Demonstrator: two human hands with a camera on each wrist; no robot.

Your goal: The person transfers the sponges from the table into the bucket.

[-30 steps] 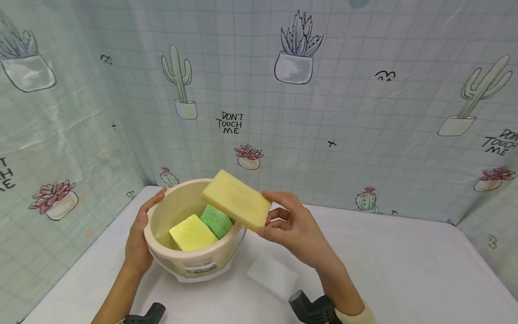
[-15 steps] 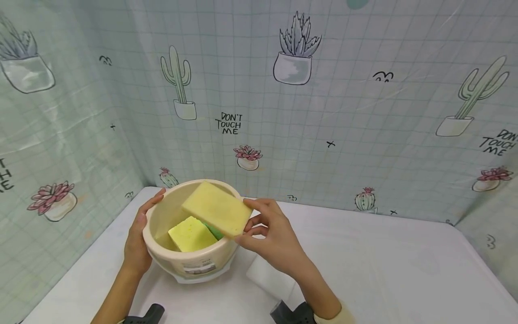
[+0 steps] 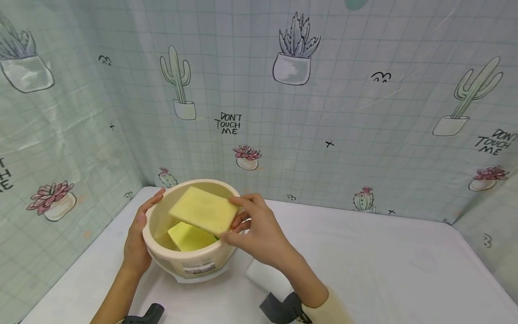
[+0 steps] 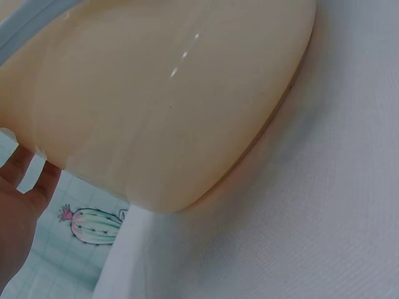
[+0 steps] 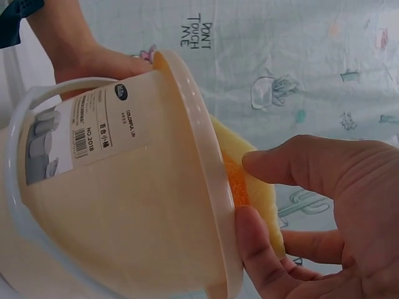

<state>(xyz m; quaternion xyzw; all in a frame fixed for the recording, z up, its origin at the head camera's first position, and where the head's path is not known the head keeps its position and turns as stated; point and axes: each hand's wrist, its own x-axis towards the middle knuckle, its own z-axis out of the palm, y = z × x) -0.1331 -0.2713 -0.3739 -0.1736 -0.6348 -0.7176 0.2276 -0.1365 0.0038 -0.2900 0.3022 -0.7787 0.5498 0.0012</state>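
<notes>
My left hand (image 3: 139,243) holds the cream plastic bucket (image 3: 154,234) by its left side, fingers reaching up to the rim. In the left wrist view, some fingertips press the wall of the bucket (image 4: 174,112). My right hand (image 3: 259,229) pinches a flat yellow sponge (image 3: 202,209) by its right end, tilted over the bucket's mouth. An orange face of this sponge (image 5: 237,180) shows in the right wrist view, right at the rim. Beneath it a brighter yellow sponge (image 3: 190,237) lies inside the bucket. A green sponge there is almost hidden.
A white rectangular block (image 3: 269,276) lies on the white table (image 3: 384,265), right of the bucket and partly behind my right wrist. The bucket's pale handle (image 5: 25,212) hangs down over its outside. A printed cactus curtain (image 3: 263,103) closes off the back and left.
My right hand has carried the flat yellow sponge left and down, from beside the rim to over the bucket's opening, covering most of the green sponge. My left hand stays on the bucket.
</notes>
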